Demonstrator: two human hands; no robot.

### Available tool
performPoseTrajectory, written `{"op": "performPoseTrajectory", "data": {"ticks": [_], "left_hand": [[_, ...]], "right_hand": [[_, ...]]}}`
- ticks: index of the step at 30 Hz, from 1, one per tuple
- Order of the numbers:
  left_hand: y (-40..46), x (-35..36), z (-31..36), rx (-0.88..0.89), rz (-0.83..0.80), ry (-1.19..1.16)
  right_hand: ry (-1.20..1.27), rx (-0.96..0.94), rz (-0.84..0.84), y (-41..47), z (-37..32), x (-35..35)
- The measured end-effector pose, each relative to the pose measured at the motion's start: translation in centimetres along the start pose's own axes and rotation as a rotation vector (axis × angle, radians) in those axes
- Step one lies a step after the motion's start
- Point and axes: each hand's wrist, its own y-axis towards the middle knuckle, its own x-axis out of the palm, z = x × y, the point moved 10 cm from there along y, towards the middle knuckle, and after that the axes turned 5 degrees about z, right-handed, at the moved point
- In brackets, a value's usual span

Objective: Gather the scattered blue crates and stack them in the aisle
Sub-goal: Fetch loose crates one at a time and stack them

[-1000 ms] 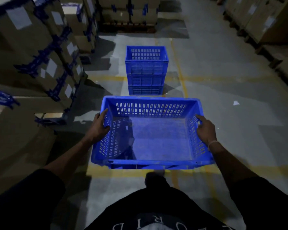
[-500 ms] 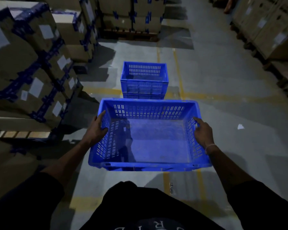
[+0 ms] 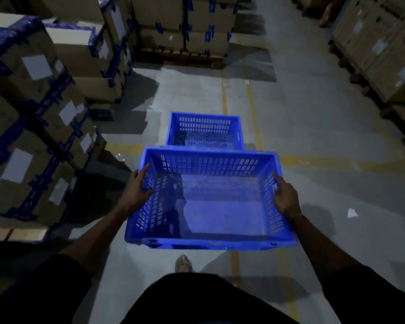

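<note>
One foot (image 3: 183,263) shows on the floor (image 3: 313,127) below the carried load. Two hands in view, both on one blue crate (image 3: 220,211), held off the floor at about waist height. Left hand (image 3: 136,191) grips the left short wall, thumb hooked over the rim and inside, fingers outside. Right hand (image 3: 285,198) grips the right short wall likewise, index finger lying forward along the rim. Crate empty, open side up, roughly level; long axis runs left to right across the body, long walls facing near and far.

Just beyond its far rim, on the floor: a stack of blue crates (image 3: 205,130), only the top one visible, open side up, long axis also left to right; count in stack cannot be told. Yellow floor lines (image 3: 253,108) run under and past it. One white paper scrap (image 3: 351,213) lies right. Taped cardboard boxes (image 3: 45,108) stand left; more cartons on a pallet (image 3: 185,26) ahead, and cartons (image 3: 381,43) right.
</note>
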Motion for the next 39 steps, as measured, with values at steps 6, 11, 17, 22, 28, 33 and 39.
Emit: {"op": "performPoseTrajectory", "data": {"ticks": [6,11,17,22,28,33,39], "left_hand": [[11.2,-0.4,1.2,0.029,-0.034,0.034],[20.4,0.5,1.5,0.024,-0.047,0.049],[31.2,2.9,1.6,-0.017,-0.056,0.069],[39.7,5.1,1.0,-0.025,-0.059,0.093],[48.7,8.0,-0.3,-0.051,-0.045,0.056],[54.7,10.1,-1.0,-0.076,-0.040,0.049],[58.9,11.8,-2.7,-0.099,-0.046,0.061]], "right_hand": [[0.075,-0.101,0.072,9.2,-3.1,1.7],[0.076,-0.026,0.081,17.9,-3.7,3.6],[0.122,0.035,0.059,29.2,-4.3,6.5],[0.113,0.052,0.020,38.1,-4.8,9.8],[0.080,0.080,-0.003,47.3,-4.3,14.0],[0.057,0.132,-0.030,53.6,-3.4,17.4],[0.052,0.152,-0.039,57.6,-2.9,20.5]]}}
